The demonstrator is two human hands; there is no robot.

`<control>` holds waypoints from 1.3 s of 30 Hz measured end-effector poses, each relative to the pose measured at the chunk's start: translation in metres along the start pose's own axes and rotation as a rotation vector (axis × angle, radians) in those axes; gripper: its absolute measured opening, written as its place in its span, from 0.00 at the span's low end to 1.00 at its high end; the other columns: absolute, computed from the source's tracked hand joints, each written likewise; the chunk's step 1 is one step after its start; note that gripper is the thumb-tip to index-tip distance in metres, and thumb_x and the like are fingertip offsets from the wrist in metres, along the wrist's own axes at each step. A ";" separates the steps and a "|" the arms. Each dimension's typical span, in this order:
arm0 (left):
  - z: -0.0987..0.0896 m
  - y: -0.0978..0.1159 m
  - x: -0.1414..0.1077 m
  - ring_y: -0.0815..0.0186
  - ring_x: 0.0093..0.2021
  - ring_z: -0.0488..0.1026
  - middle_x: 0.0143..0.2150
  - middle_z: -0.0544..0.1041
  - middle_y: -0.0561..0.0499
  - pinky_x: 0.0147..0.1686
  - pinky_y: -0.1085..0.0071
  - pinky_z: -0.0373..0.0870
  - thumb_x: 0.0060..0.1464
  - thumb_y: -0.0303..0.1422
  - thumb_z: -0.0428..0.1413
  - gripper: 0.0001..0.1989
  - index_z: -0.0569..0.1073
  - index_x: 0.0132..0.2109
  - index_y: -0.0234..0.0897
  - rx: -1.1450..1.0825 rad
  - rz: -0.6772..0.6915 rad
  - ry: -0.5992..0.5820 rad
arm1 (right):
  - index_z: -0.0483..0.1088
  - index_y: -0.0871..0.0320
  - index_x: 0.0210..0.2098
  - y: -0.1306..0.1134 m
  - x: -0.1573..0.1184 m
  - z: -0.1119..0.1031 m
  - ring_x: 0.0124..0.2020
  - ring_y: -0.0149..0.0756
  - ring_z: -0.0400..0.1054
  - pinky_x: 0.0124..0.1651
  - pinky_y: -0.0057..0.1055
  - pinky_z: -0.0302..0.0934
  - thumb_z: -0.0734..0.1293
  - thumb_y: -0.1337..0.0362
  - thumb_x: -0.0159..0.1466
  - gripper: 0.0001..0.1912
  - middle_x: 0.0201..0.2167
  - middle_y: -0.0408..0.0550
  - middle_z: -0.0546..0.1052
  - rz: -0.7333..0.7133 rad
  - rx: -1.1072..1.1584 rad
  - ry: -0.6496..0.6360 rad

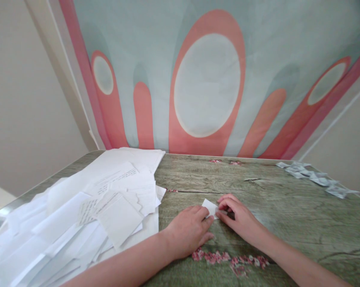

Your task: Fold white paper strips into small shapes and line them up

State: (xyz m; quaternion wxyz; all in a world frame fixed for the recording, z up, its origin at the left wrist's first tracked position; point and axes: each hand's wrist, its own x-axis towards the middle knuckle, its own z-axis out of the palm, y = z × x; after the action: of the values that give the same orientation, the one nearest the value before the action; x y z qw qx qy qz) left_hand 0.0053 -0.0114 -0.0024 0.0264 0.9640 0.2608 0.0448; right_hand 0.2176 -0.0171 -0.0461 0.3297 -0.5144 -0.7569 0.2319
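A small white piece of paper point(209, 206) lies at the middle of the table, between my two hands. My left hand point(188, 230) rests low over the wood, its fingers curled together with the tips on the paper's left and near edge. From the other side my right hand point(239, 218) pinches the paper's right corner between thumb and fingers. The fingers cover part of the paper, so its full shape and any fold are hidden.
A heap of loose white paper sheets and scraps point(120, 219), some printed, spreads over the table's left side. Several small folded paper pieces point(314, 177) lie at the far right edge. The wood-patterned tabletop point(287, 207) meets a patterned backdrop point(156, 119) behind.
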 end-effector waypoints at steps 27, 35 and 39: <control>0.001 0.000 0.001 0.61 0.53 0.64 0.53 0.70 0.47 0.55 0.64 0.55 0.60 0.38 0.48 0.18 0.65 0.53 0.33 -0.019 0.081 0.053 | 0.70 0.58 0.42 -0.027 -0.023 -0.004 0.43 0.45 0.63 0.43 0.40 0.56 0.60 0.75 0.61 0.13 0.42 0.53 0.72 -0.385 -0.726 -0.050; 0.004 -0.002 0.002 0.61 0.53 0.64 0.52 0.71 0.47 0.56 0.64 0.54 0.60 0.38 0.48 0.18 0.66 0.53 0.32 0.022 0.097 0.076 | 0.71 0.57 0.39 -0.024 -0.023 -0.009 0.40 0.42 0.64 0.41 0.38 0.54 0.64 0.74 0.58 0.11 0.37 0.50 0.73 -0.369 -0.855 -0.065; 0.005 -0.003 0.002 0.61 0.53 0.64 0.52 0.71 0.47 0.56 0.64 0.53 0.60 0.38 0.48 0.17 0.67 0.52 0.33 0.042 0.120 0.088 | 0.71 0.57 0.40 -0.025 -0.024 -0.011 0.39 0.40 0.64 0.38 0.35 0.54 0.66 0.73 0.56 0.12 0.37 0.48 0.72 -0.338 -0.953 -0.075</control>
State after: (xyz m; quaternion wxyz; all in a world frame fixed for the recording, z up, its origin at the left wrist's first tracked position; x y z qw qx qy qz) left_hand 0.0056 -0.0079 -0.0073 -0.0079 0.9753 0.2045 0.0833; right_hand 0.2160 -0.0487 -0.0280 0.0639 -0.4692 -0.8627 -0.1777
